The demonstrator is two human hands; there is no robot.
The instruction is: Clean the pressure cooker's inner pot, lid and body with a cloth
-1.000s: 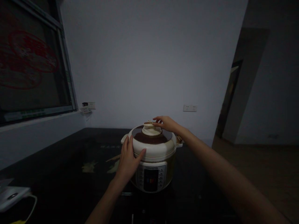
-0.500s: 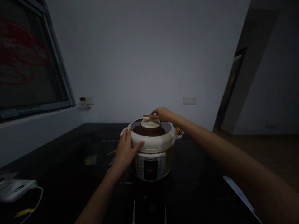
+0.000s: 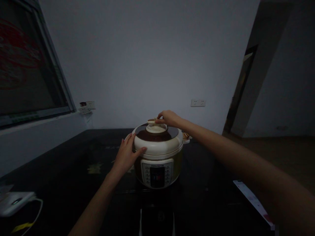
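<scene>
A cream-and-brown electric pressure cooker (image 3: pixel 159 157) stands on the dark table, its control panel (image 3: pixel 157 175) facing me. Its lid (image 3: pixel 157 149) sits on top, with a raised knob handle (image 3: pixel 156 128) at the centre. My right hand (image 3: pixel 169 118) reaches across from the right, fingers and thumb closed on that handle. Against the left side of the lid rests my left hand (image 3: pixel 126 156), its fingers spread along the rim and the thumb pointing towards the front. Both fingertips' undersides are partly hidden.
The black tabletop (image 3: pixel 197 203) reaches the wall. At left lies a white device (image 3: pixel 17 201) with a cable and a yellow tag (image 3: pixel 22 227). A pale printed sheet or board (image 3: pixel 251 200) is under my right forearm. Sockets (image 3: pixel 198 103) are on the wall.
The view has shifted slightly, so everything sits a little further left. My right hand stays on the handle and my left hand stays at the lid's side; the lid remains on.
</scene>
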